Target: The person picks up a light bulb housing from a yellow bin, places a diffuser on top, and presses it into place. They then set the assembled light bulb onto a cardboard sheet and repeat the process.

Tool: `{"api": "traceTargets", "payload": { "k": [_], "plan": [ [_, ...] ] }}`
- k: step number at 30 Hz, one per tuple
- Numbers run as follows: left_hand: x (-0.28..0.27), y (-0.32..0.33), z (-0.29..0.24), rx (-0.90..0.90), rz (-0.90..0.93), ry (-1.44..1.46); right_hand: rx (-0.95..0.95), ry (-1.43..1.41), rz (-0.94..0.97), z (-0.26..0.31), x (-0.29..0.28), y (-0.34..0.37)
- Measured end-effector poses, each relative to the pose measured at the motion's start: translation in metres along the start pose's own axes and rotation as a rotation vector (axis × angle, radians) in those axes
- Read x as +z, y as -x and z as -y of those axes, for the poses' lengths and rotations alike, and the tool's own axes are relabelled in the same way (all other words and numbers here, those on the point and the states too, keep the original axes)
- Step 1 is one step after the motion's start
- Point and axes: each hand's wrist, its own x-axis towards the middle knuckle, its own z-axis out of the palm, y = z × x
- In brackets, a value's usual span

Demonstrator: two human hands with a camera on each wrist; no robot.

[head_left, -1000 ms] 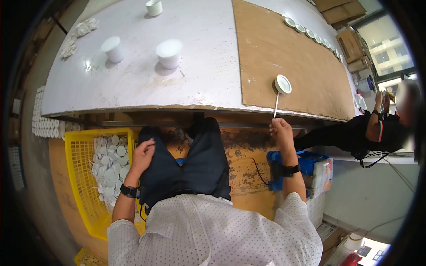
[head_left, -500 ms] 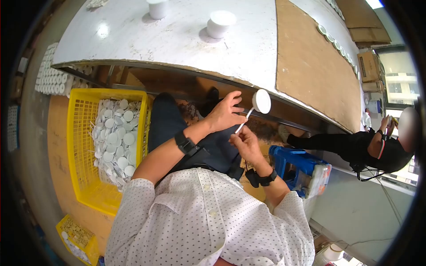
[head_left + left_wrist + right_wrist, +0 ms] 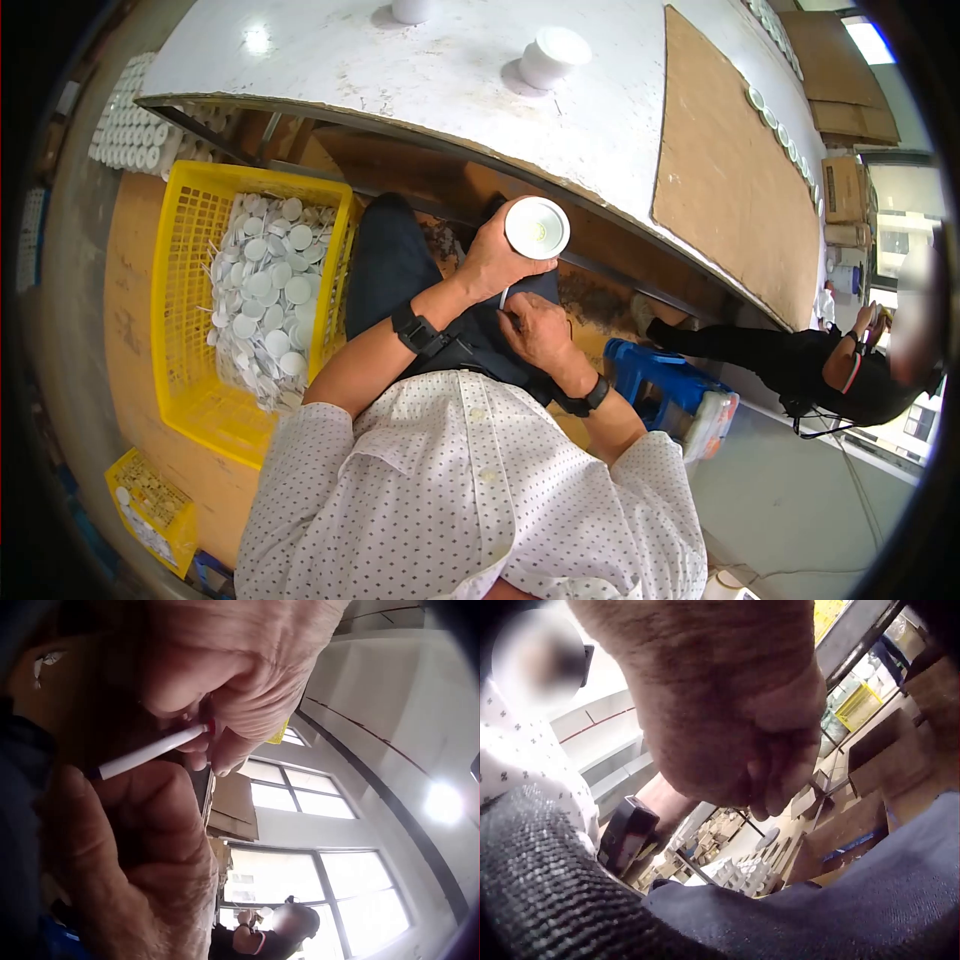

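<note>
A white round cup-like head (image 3: 537,228) on a thin white stick stands facing up over the person's lap. My left hand (image 3: 490,262) grips it from the left, its fingers partly hidden behind the head. Below, my right hand (image 3: 542,332) pinches the lower part of the white stick (image 3: 503,298). The left wrist view shows the white stick (image 3: 154,752) spanning the two hands, with a small red spot at its upper end. In the right wrist view, the right hand (image 3: 742,742) has curled fingers and hides the stick.
A yellow basket (image 3: 345,225) on the left holds many white discs on sticks. On the white table (image 3: 440,90) stand white cups (image 3: 555,57), and a cardboard sheet (image 3: 720,170) bears a row of small round pieces. A blue crate (image 3: 650,375) and another person (image 3: 840,365) are at right.
The right hand has drawn the white piece from over the cardboard back to the lap. The left hand has come across from the left thigh and now grips the round head. The view has shifted.
</note>
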Motion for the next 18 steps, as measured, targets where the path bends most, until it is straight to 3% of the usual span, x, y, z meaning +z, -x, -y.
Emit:
{"api": "traceTargets", "payload": {
  "k": [4,6,10,12,14,18],
  "plan": [
    [-0.014,0.009,-0.023,0.217,-0.151,-0.298,-0.034,-0.033,0.052,0.003,-0.024,-0.017],
    [-0.027,0.012,-0.022,0.196,-0.217,-0.24,0.244,-0.272,0.006,0.001,-0.049,-0.031],
    [-0.044,0.018,-0.019,0.068,-0.221,-0.247,0.378,-0.363,-0.458,-0.033,-0.088,-0.098],
    [-0.042,0.024,-0.021,0.065,-0.23,-0.278,0.399,-0.496,-0.519,-0.044,-0.108,-0.141],
    [-0.043,0.03,-0.018,0.081,-0.217,-0.312,0.552,-0.715,-0.524,-0.043,-0.122,-0.18],
    [-0.051,0.043,-0.02,-0.02,-0.248,-0.236,0.622,-0.813,-0.522,-0.047,-0.132,-0.227]
  ]
}}
